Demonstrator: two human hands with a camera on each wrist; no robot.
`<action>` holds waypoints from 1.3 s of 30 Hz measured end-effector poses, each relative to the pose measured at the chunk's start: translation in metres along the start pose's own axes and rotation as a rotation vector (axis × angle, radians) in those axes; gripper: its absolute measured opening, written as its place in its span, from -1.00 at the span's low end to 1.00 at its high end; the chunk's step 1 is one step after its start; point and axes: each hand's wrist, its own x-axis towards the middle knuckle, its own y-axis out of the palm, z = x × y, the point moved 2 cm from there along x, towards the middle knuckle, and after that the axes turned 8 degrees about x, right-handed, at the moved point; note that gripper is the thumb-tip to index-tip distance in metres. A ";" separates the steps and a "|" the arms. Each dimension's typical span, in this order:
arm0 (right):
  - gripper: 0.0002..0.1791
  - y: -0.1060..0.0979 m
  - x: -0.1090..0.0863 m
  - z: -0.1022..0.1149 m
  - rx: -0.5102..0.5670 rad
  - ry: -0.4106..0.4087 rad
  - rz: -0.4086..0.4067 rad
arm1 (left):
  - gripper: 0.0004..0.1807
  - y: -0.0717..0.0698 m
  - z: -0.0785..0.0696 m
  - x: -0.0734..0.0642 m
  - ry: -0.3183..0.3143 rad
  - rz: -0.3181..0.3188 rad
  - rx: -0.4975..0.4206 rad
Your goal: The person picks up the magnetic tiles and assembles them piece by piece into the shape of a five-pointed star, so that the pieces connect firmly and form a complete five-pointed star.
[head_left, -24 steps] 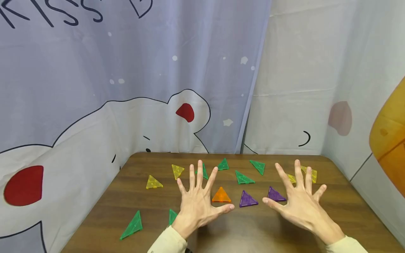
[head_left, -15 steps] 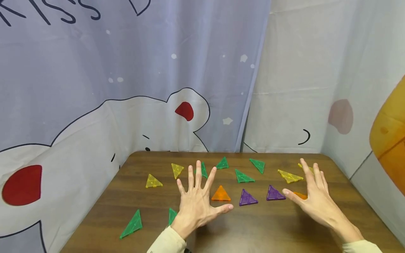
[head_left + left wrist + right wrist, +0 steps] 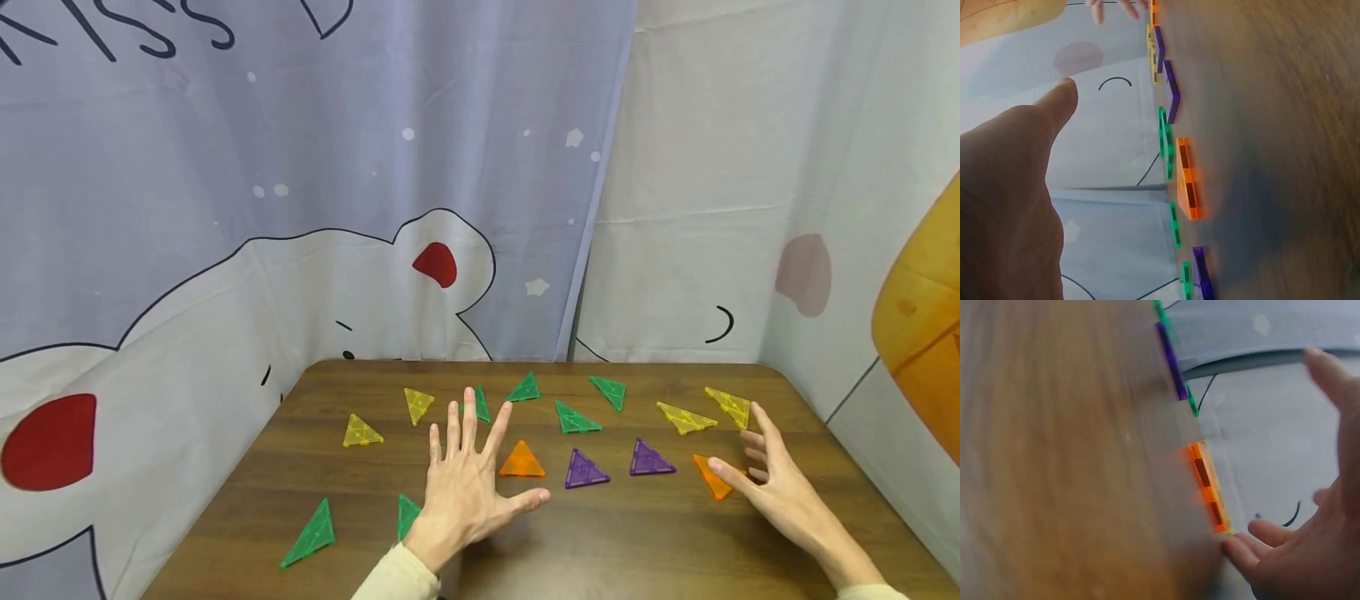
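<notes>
My left hand [image 3: 468, 492] hovers over the table with its fingers spread and holds nothing. An orange triangular tile [image 3: 522, 461] lies just right of it, and a green triangular tile [image 3: 407, 514] is partly hidden by its wrist. At the right, my right hand [image 3: 787, 492] is beside a second orange triangular tile [image 3: 708, 478]. Its thumb reaches out over part of that tile and the other fingers bend loosely, holding nothing. In the right wrist view this orange tile [image 3: 1208, 487] lies flat near the fingertips; whether they touch it I cannot tell. Two purple triangular tiles [image 3: 585, 470] lie between the hands.
Several green tiles [image 3: 576, 418] lie toward the back of the brown table [image 3: 600, 550]. Yellow tiles lie at the back right [image 3: 686, 418] and back left [image 3: 362, 432]. A long green tile [image 3: 311, 536] is at the front left. Printed curtains [image 3: 480, 167] hang behind.
My right hand has moved right, uncovering the yellow tiles and the right orange tile, and its fingers have gone from spread to loosely bent. The left hand has stayed nearly in place.
</notes>
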 end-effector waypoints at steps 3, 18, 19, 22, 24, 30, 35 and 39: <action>0.04 0.001 -0.002 -0.012 -0.019 0.010 0.022 | 0.30 0.002 -0.002 0.000 0.000 0.001 -0.014; -0.28 0.006 0.008 -0.031 -0.224 -0.164 -0.009 | 0.34 -0.001 -0.051 0.027 0.062 -0.020 -0.167; -0.29 0.006 0.009 -0.031 -0.231 -0.161 -0.011 | 0.34 -0.001 -0.056 0.030 0.071 -0.025 -0.177; -0.30 0.009 0.010 -0.032 -0.247 -0.147 -0.007 | 0.34 0.001 -0.074 0.039 0.106 -0.033 -0.200; -0.29 0.011 0.011 -0.031 -0.252 -0.139 -0.008 | 0.32 0.004 -0.085 0.044 0.133 -0.045 -0.220; -0.28 0.016 0.012 -0.031 -0.244 -0.114 0.004 | 0.24 0.021 -0.114 0.053 0.179 -0.033 -0.197; -0.29 0.014 0.012 -0.027 -0.252 -0.120 -0.009 | 0.14 0.032 -0.132 0.060 0.213 -0.012 -0.181; -0.30 0.014 0.013 -0.023 -0.253 -0.129 -0.010 | -0.01 0.040 -0.143 0.063 0.255 0.011 -0.175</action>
